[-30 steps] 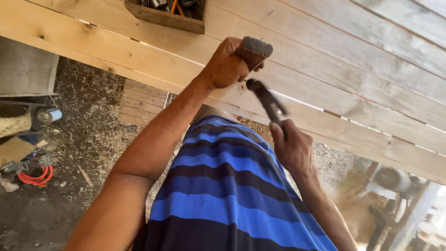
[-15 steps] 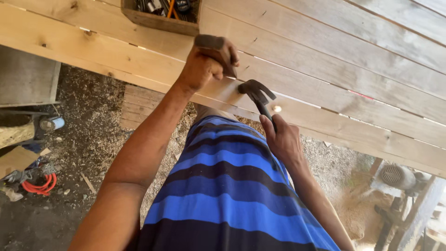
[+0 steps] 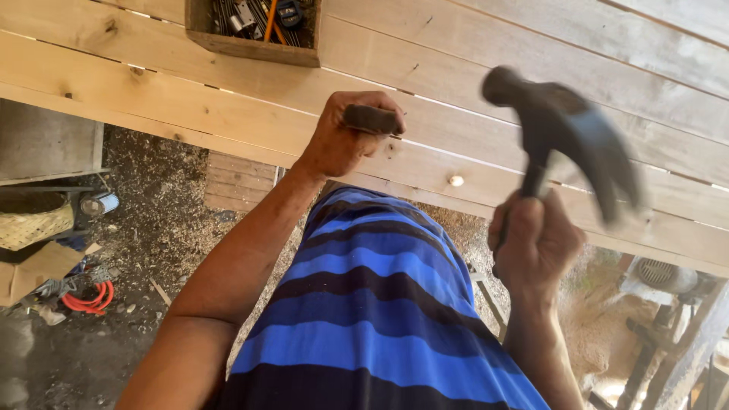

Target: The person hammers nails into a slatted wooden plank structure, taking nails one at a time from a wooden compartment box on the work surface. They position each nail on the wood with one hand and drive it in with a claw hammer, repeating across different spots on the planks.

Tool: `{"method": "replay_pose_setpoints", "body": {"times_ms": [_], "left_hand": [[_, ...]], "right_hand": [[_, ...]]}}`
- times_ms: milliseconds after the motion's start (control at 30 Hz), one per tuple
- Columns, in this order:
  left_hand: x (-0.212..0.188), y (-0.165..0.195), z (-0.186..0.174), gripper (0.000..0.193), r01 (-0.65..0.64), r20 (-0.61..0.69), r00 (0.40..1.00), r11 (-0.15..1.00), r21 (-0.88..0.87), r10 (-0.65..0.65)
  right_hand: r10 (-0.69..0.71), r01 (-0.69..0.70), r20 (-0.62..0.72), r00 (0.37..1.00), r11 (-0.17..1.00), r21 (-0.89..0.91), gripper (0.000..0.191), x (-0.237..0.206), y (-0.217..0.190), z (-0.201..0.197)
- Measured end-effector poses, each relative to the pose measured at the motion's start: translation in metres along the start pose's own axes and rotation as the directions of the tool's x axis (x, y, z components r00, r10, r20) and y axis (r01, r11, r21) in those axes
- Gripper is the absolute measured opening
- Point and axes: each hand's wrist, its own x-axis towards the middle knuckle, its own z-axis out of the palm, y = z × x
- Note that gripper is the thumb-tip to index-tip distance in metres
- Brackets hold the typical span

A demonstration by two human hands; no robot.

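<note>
My left hand grips a dark chisel-like tool, its end pressed against a pale wooden plank of the slatted bench. My right hand holds a dark claw hammer by its handle, raised above the planks and blurred with motion. The hammer head is well to the right of the tool in my left hand. A small round pale spot shows on the plank between my hands. My blue and black striped shirt fills the lower middle.
A wooden box with assorted small tools stands on the planks at the top. Sawdust covers the ground at the left, with an orange coiled cable, cardboard and a woven basket. A machine sits at the lower right.
The hammer has swung up and to the right, away from the tool in my left hand. My left hand has stayed on the plank with its tool.
</note>
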Motion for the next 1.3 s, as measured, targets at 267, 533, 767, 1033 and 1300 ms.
{"method": "replay_pose_setpoints", "body": {"times_ms": [267,533,767,1033,1300], "left_hand": [[0.008,0.003,0.010,0.021,0.156,-0.035,0.987,0.987,0.029,-0.155],[0.006,0.009,0.002,0.033,0.062,-0.039,0.997,0.998,-0.025,-0.063],[0.002,0.001,-0.004,0.033,0.167,-0.057,0.983,0.982,-0.087,-0.172],[0.000,0.012,-0.010,0.019,0.192,-0.108,0.976,0.981,0.015,-0.189],[0.012,0.024,-0.019,0.030,0.123,-0.121,0.984,0.989,-0.088,-0.133]], "right_hand": [[-0.319,0.328,0.082,0.944,0.937,-0.123,0.044,0.020,0.047,0.031],[0.104,-0.071,0.086,0.991,0.944,-0.322,0.036,0.028,0.039,0.031],[-0.112,0.141,0.125,0.986,0.959,-0.245,0.035,0.034,0.074,0.069],[-0.055,0.074,0.080,0.995,0.965,-0.253,0.035,0.031,0.068,0.058],[0.247,-0.088,0.274,0.930,0.870,-0.486,0.048,0.049,0.091,0.078]]}}
